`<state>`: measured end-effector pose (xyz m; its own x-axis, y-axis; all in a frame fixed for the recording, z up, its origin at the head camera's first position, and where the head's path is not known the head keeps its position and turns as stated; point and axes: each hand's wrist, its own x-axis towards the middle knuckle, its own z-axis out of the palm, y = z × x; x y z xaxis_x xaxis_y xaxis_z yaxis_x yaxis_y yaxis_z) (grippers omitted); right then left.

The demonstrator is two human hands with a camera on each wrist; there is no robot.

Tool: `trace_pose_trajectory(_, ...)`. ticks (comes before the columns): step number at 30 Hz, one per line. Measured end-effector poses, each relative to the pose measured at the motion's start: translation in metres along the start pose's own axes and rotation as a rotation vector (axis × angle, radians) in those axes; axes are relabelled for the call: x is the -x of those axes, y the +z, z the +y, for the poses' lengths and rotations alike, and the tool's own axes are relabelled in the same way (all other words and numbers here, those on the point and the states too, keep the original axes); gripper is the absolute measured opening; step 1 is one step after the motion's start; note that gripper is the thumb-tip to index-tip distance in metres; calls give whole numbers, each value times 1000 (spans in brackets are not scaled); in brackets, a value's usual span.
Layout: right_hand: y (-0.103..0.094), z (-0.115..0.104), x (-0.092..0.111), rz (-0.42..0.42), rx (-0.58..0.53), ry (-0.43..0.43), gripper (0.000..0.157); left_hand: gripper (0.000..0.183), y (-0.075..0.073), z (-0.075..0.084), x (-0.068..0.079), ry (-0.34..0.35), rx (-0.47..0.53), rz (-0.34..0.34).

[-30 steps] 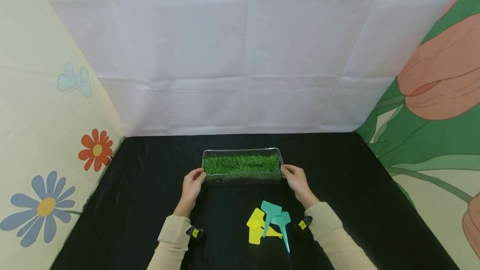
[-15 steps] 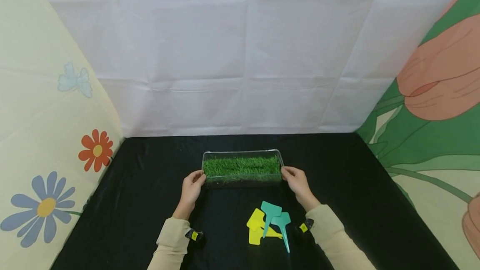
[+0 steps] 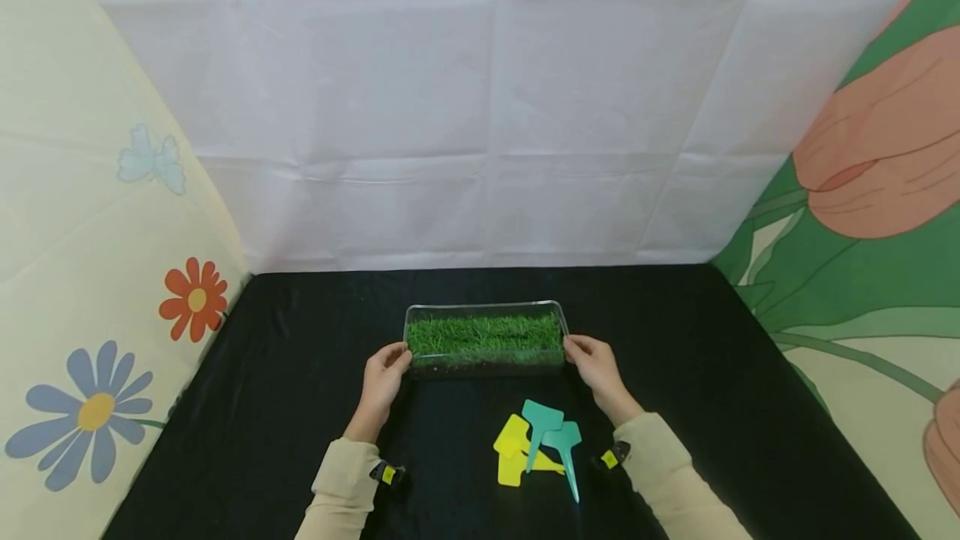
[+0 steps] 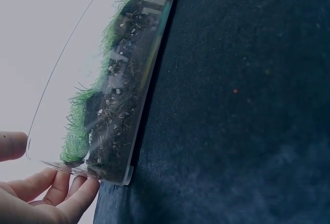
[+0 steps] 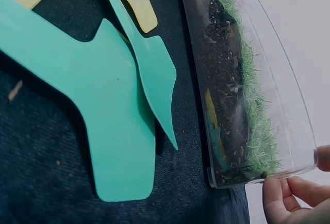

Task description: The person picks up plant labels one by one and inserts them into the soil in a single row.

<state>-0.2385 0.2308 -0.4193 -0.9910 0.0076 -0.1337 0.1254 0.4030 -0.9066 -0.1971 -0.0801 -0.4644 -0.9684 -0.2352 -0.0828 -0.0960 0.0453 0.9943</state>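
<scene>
Lengthwise, the box [image 3: 487, 368] is laid from left to right across the cloth [image 3: 262, 407], one end pinched between thumb and fingers by the left hand [image 3: 383, 372], the other likewise by the right hand [image 3: 597, 367]. Just clear of its near side, right of its middle, green tags [image 3: 559, 437] are heaped over yellow tags [image 3: 510, 468], nearer the right hand than the left.

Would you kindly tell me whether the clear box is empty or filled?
Filled, not quite to the top: the clear box shows dark soil with green grass over it.
</scene>
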Motion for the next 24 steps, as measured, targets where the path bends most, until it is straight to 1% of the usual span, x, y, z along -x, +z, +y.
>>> trace_pose_trajectory(7,0,0,1,-2,6,1,36,34,0,0,1,-20,3,-3)
trace_pose_trajectory(16,-1,2,0,-3,-13,17,37,34,0,0,0,-18,-9,-4)
trace_pose_trajectory(20,-2,3,1,-16,-33,21,40,34,-2,0,0,3,-55,-14)
trace_pose_trajectory(24,-5,3,4,-27,-67,10,40,34,-5,1,3,43,-110,-15)
